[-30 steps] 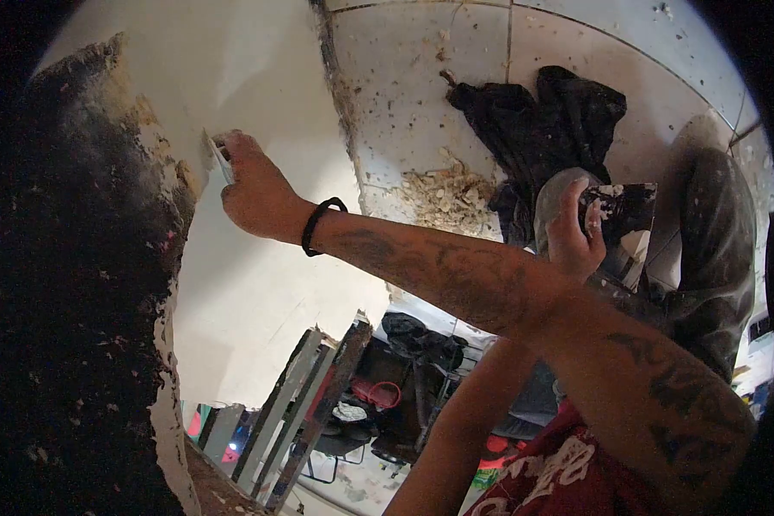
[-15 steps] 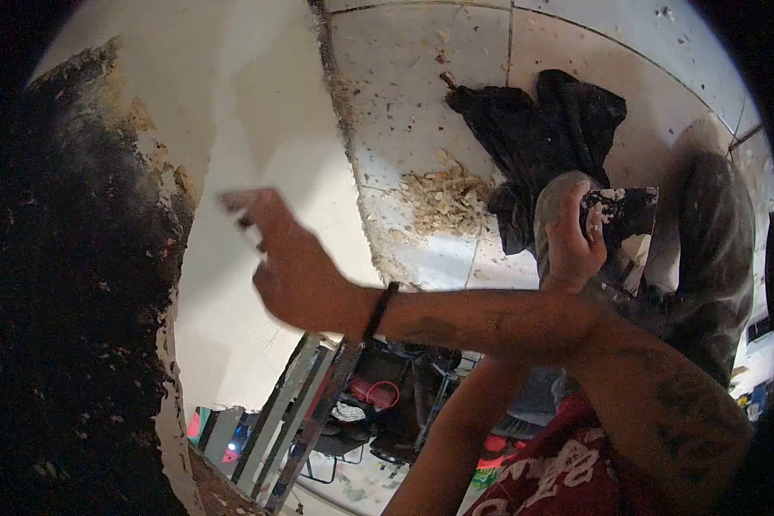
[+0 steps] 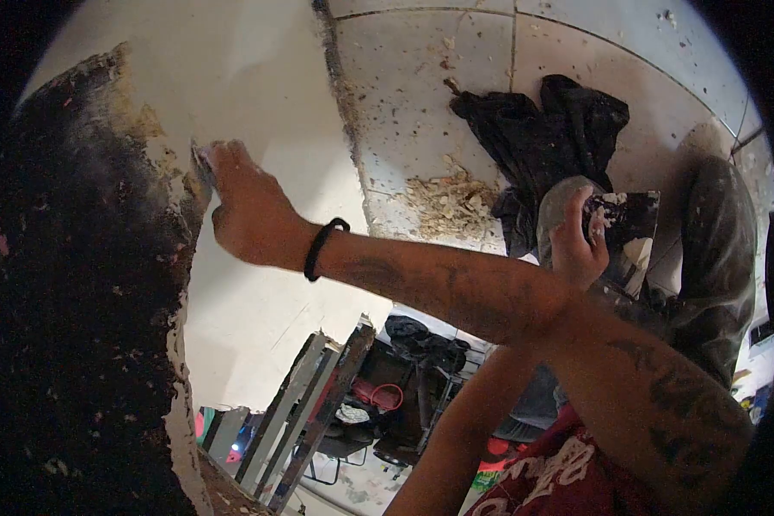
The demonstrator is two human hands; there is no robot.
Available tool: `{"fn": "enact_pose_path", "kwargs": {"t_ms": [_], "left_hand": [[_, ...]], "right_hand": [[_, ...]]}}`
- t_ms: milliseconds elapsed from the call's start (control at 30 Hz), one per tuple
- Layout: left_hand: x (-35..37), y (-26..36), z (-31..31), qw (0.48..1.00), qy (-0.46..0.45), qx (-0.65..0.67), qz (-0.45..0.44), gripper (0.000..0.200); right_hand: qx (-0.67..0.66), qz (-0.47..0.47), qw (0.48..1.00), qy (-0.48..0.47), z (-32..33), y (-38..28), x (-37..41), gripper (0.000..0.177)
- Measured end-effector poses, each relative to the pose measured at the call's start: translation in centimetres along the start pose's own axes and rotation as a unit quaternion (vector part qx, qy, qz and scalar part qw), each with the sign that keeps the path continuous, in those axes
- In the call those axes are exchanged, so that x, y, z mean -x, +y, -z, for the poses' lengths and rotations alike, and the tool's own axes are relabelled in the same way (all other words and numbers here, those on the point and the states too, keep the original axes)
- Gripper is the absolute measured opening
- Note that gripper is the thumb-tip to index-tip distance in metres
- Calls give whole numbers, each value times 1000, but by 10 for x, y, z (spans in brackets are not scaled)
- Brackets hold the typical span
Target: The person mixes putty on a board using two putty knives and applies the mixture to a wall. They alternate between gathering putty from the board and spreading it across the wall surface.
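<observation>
My right hand [image 3: 254,206], a black band on its wrist, is closed at the ragged border between a pale smooth surface [image 3: 267,103] and a dark, rough, flaking patch [image 3: 77,284]. A thin greyish edge shows at its fingers, too small to name. Under and across from that arm, my left hand [image 3: 579,241] rests by my knee and grips a flat dark board [image 3: 632,219]. White smears and a pale patch mark the board's face.
A crumpled black cloth or bag [image 3: 533,129] lies on the tiled floor [image 3: 421,52] beside a heap of pale flakes [image 3: 456,202]. Grey slats [image 3: 292,404] stand at the lower middle, with a red round container [image 3: 385,396] and other clutter behind.
My right hand has moved left and up, from over the pale surface to the border of the dark patch. The left hand and board stay nearly in place.
</observation>
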State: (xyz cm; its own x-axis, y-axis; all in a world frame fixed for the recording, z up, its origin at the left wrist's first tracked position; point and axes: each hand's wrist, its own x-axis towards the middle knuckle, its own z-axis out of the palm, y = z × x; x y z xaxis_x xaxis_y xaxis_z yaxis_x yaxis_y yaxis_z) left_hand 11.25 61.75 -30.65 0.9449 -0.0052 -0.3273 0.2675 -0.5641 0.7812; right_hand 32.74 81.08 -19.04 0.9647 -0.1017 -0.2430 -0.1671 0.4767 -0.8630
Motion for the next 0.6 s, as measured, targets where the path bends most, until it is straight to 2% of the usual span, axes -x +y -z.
{"fn": "enact_pose_path", "kwargs": {"t_ms": [100,200,233,333,367,467,600], "left_hand": [[-1,9,0,999,26,28,22,31],[-3,12,-4,999,26,19,41,30],[-4,12,-6,999,28,3,33,30],[-5,16,-9,999,9,-30,34,32],[-3,17,-10,999,-5,-34,41,33],[-3,14,-13,998,-14,-58,36,37],[8,8,-7,996,-14,-73,51,35]], "right_hand": [[-43,-52,994,-85,22,-25,13,51],[-87,-38,980,-174,55,-48,30,56],[-76,1,988,-131,54,-48,44,60],[-135,-32,988,-68,71,-53,51,58],[-118,-75,987,-79,75,-42,43,57],[-30,18,999,-21,59,11,6,48],[-91,-70,991,-74,36,29,-24,43]]}}
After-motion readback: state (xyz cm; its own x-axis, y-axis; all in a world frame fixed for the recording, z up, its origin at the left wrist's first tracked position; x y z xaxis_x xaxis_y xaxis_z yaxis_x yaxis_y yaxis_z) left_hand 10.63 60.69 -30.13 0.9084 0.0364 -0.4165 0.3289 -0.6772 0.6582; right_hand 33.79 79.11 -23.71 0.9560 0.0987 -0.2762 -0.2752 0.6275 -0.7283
